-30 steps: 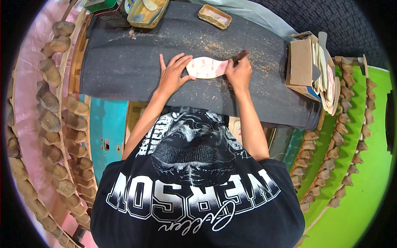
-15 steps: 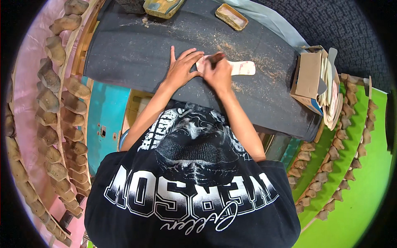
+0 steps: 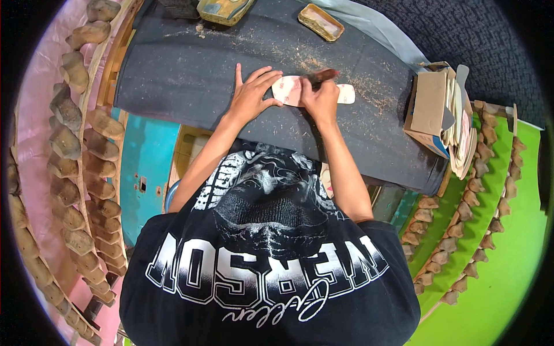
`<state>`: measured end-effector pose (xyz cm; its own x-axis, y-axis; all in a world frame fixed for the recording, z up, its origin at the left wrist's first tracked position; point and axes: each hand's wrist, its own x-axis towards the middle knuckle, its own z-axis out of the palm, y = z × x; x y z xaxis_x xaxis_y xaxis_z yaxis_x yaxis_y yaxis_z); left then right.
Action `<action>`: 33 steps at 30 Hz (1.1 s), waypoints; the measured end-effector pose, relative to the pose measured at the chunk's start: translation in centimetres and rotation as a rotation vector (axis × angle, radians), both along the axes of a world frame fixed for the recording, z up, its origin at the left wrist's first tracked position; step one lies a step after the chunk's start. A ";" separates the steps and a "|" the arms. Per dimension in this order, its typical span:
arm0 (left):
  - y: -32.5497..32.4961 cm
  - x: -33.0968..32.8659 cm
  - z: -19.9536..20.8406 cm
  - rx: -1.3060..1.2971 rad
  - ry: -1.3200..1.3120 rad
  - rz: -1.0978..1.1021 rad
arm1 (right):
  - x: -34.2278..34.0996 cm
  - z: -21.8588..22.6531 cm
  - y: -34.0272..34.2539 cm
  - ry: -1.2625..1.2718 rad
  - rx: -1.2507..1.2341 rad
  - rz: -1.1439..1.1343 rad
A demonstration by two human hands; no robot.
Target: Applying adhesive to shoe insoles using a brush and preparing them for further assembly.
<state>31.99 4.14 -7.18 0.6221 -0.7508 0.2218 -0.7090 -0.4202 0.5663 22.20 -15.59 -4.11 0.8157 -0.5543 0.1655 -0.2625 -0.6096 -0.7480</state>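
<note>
A pale, sole-shaped piece with pinkish marks lies flat on the dark cloth-covered table, long side running left to right. My left hand is open, its fingers spread and resting at the piece's rounded left end. Over the narrower middle, my right hand is closed round a short, dark reddish-brown tool. The tool's working end is blurred, so its exact kind does not show. Part of the piece is hidden beneath this hand.
A yellowish container and a small tray stand at the far side. Shavings litter the cloth. At right, a cardboard box holds several flat sole-shaped pieces. Shelves of shoe lasts flank both sides.
My right hand has slid to the right along the sole-shaped piece with the tool, uncovering more of its left part. My left hand stays in nearly the same place.
</note>
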 end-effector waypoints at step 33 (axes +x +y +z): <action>-0.2 0.0 0.7 0.016 -0.023 -0.025 | -5.3 0.0 -0.2 -0.144 -0.221 -0.019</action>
<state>31.96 3.97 -6.50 0.5983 -0.7695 0.2236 -0.7321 -0.4115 0.5429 16.85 -15.82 -4.08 0.7647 -0.5069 0.3978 -0.1759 -0.7581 -0.6280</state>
